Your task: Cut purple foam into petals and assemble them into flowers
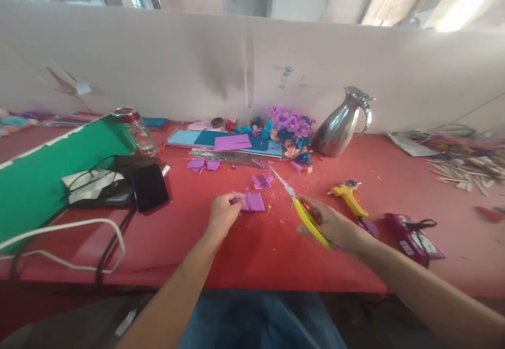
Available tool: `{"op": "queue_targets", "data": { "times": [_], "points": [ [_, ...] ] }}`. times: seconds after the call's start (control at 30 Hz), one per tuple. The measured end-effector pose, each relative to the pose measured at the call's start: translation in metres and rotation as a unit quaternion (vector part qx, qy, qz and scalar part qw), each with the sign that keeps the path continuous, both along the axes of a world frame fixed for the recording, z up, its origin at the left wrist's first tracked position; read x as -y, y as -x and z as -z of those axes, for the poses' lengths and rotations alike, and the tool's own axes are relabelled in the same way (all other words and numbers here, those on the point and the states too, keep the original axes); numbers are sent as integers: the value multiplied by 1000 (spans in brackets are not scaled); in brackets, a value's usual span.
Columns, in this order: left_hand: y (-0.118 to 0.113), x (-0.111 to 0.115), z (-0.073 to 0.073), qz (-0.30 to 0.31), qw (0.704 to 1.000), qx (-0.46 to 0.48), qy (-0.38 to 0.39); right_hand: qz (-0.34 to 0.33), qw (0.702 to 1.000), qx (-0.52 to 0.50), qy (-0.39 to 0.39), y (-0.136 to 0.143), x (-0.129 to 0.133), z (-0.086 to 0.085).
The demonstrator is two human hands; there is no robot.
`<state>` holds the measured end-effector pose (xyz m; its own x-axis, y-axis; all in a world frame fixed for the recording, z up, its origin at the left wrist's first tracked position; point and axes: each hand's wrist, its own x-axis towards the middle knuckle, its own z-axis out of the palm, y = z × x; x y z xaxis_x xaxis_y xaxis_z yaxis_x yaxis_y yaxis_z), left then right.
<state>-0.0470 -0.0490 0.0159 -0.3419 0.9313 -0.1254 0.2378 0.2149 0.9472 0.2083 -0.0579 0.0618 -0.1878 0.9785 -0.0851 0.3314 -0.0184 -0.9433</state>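
A piece of purple paper [254, 202] lies near the middle of the red table [244, 265], between its front and far edges. The left hand [226, 211] reaches forward from the front edge, back of the hand up, its grip clamped on the paper's left end between thumb and fingers. The right hand [333, 225] slants inward from the table's front right, its grip closed around the yellow handles of one pair of scissors [305, 217]; the blades point toward the far edge and sit apart from the paper.

Past the paper lies one cut purple scrap [262, 181], with smaller bits too blurred to count. To the right are one yellow glue gun [350, 199] and one magenta box [414, 236]; to the left, one phone [150, 187]. Toward the far edge stand one metal jug [339, 125] and one red-lidded jar [136, 130], with a cluster of paper flowers [290, 125] between them, uncountable.

Between the forearms, open red surface runs from the paper to the front edge.
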Motion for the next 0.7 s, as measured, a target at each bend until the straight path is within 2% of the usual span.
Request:
{"op": "queue_targets", "data": {
  "times": [0.03,0.1,0.2,0.27,0.33,0.5,0.7],
  "points": [
    [0,0,1,-4,1000,11,-5,-17,997,-33,72,0,21,-4],
    [-1,0,5,-15,999,37,-8,-29,971,-130,199,2,62,-7],
    [0,0,11,-39,998,40,-1,-49,897,-255,359,9,109,1],
    [1,1,13,-48,999,26,3,-42,863,-283,417,17,124,9],
    [2,3,16,-47,999,12,2,-35,851,-280,442,27,127,13],
    [2,13,19,-30,1000,-5,-6,-1,862,-287,418,50,116,10],
    [-2,25,20,-21,1000,0,-12,26,843,-328,425,71,111,8]
  ]
}}
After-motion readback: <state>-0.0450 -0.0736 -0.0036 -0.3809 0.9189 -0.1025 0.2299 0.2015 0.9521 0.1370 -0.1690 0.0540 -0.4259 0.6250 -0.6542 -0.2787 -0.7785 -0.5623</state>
